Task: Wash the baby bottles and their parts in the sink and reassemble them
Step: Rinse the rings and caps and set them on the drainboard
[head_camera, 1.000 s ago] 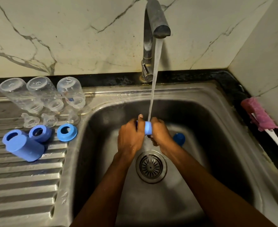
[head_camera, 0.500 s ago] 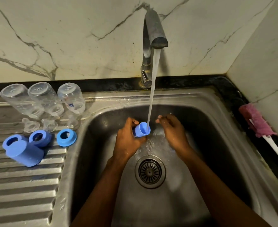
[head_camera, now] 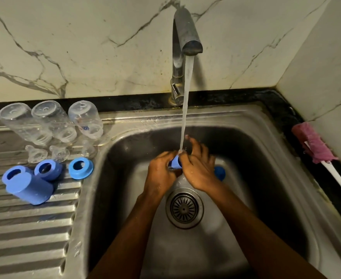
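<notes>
Sink basin (head_camera: pixel 109 198); left hand (head_camera: pixel 161 172), right hand (head_camera: pixel 197 172) half-hide cap (head_camera: pixel 175 163)

A pale marble wall (head_camera: pixel 105 47) with grey veins fills the view from 9 to 1 o'clock. A side wall (head_camera: pixel 326 67) meets it in a corner at 2 o'clock. A black table (head_camera: pixel 125 103) strip runs along their foot. The light is dim and yellowish.
</notes>
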